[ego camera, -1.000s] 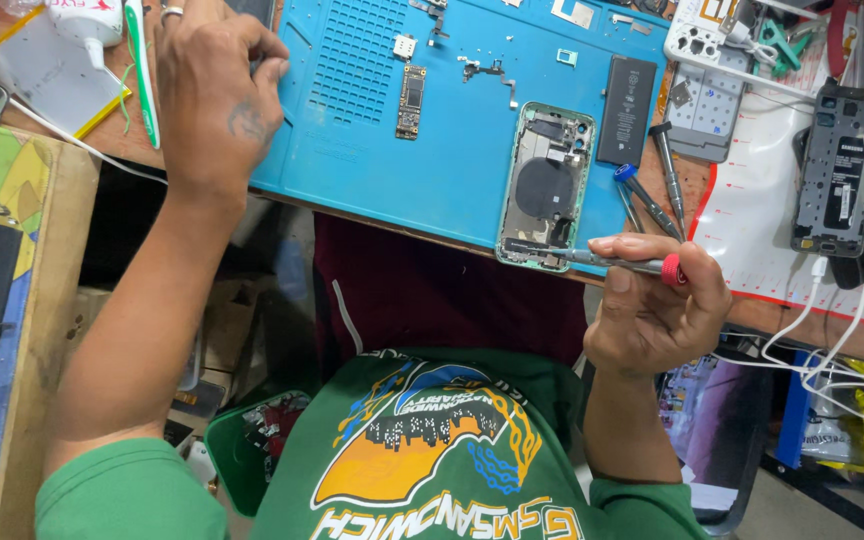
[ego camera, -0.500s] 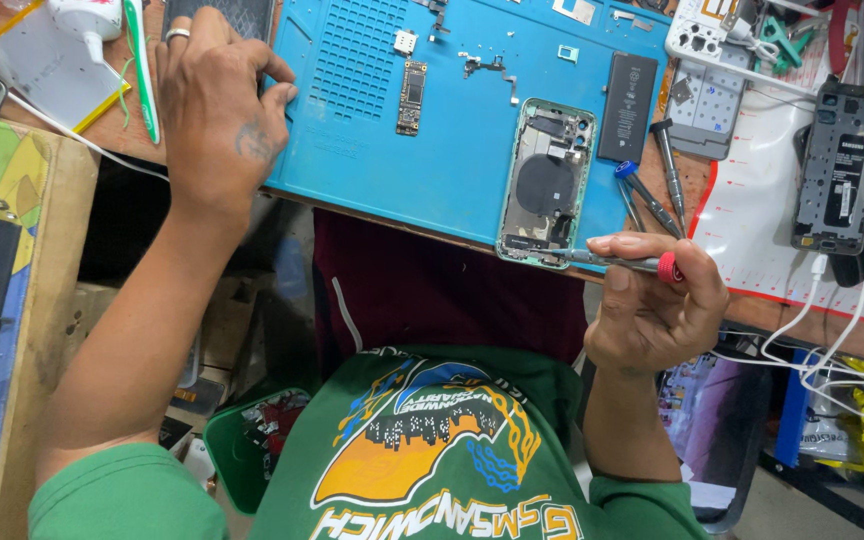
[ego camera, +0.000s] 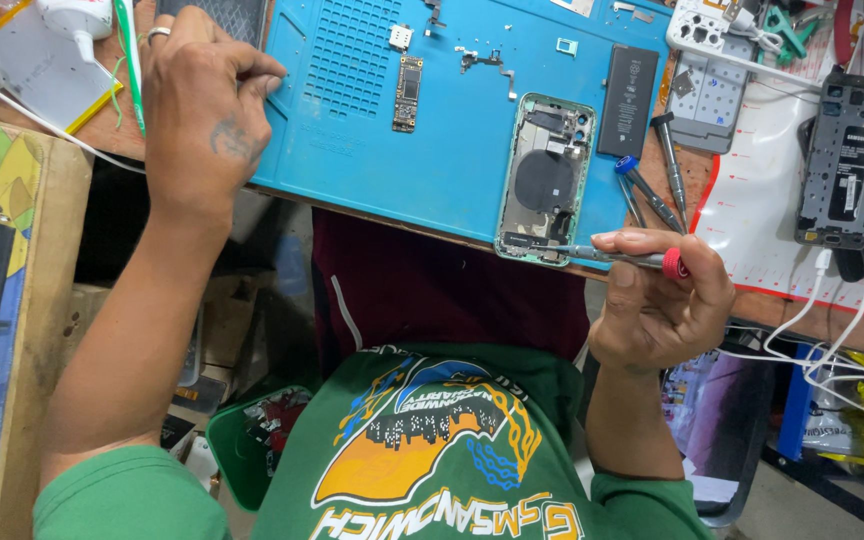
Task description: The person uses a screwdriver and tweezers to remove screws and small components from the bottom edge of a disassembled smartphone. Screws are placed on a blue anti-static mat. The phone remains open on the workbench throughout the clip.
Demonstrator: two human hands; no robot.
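1. At the far left, a white bottle [ego camera: 72, 18] and a green stick [ego camera: 130, 50] are seen on the bench, beside a white pad [ego camera: 27, 65].
2. Just right of them, the left hand [ego camera: 202, 110] is laid knuckles-up on the left edge of the blue mat [ego camera: 452, 150]; its fingers are curled inward and a ring is worn on one. Whether anything is pinched under the fingertips cannot be told.
3. On the mat, a narrow circuit board [ego camera: 408, 93] is set upright in view, with a small bracket [ego camera: 487, 62] near it.
4. Further right, an opened phone frame [ego camera: 544, 178] is laid at the mat's near edge, its insides facing up. A black battery [ego camera: 628, 100] lies just beside its upper right corner.
5. A red-capped screwdriver [ego camera: 617, 258] is gripped in the right hand [ego camera: 657, 300], fingers closed round the handle; its tip is held at the lower end of the frame.
6. Two more screwdrivers [ego camera: 652, 175] lie right of the frame.
7. At the far right, a second opened phone [ego camera: 842, 160] rests on a white sheet [ego camera: 762, 190], with white cables [ego camera: 852, 300] trailing off the bench.
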